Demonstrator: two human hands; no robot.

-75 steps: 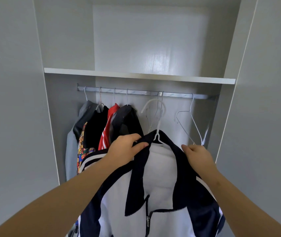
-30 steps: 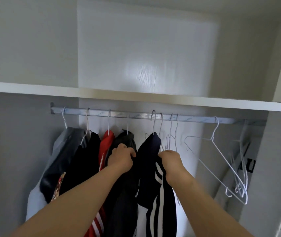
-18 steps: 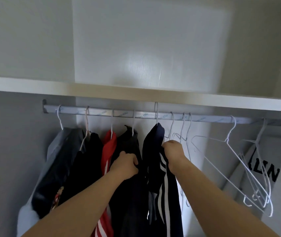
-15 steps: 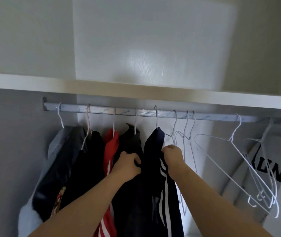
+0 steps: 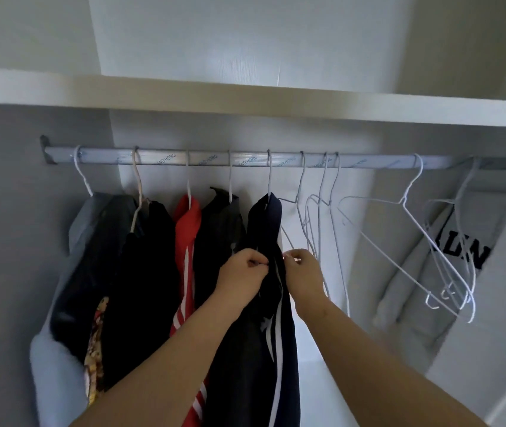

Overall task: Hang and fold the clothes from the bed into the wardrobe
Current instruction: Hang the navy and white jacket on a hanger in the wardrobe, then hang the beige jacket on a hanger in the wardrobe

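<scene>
**Both hands on the navy jacket at the rail**

Both of my hands pinch the navy jacket [image 5: 288, 365] just below its collar. My left hand [image 5: 242, 272] has its fingers curled onto the fabric on the left side of the opening. My right hand [image 5: 302, 272] nips the opposite edge with curled fingertips, so the two hands sit close together with the dark cloth between them. My forearms reach up from the bottom of the view.

The jacket has white stripes running down its front and hangs on a thin white hanger [image 5: 269, 177] whose hook is over the rail [image 5: 368, 163]. Touching it on the left is a dark grey jacket [image 5: 220, 229], then a red top [image 5: 187, 235] with white stripes, a black garment [image 5: 147, 272] and a grey coat [image 5: 91, 241] at the far left. A strip of patterned cloth [image 5: 96, 349] shows low among them.

Just right of my right hand hang three bare wire hangers [image 5: 322, 226], close together. Farther right more bare hangers [image 5: 430, 248] tilt outward from the rail. Behind those, at the right end of the wardrobe, is a grey sweatshirt [image 5: 415, 288] with black letters, only part of which I can read.

Above the rail runs a white shelf [image 5: 245, 97].
</scene>
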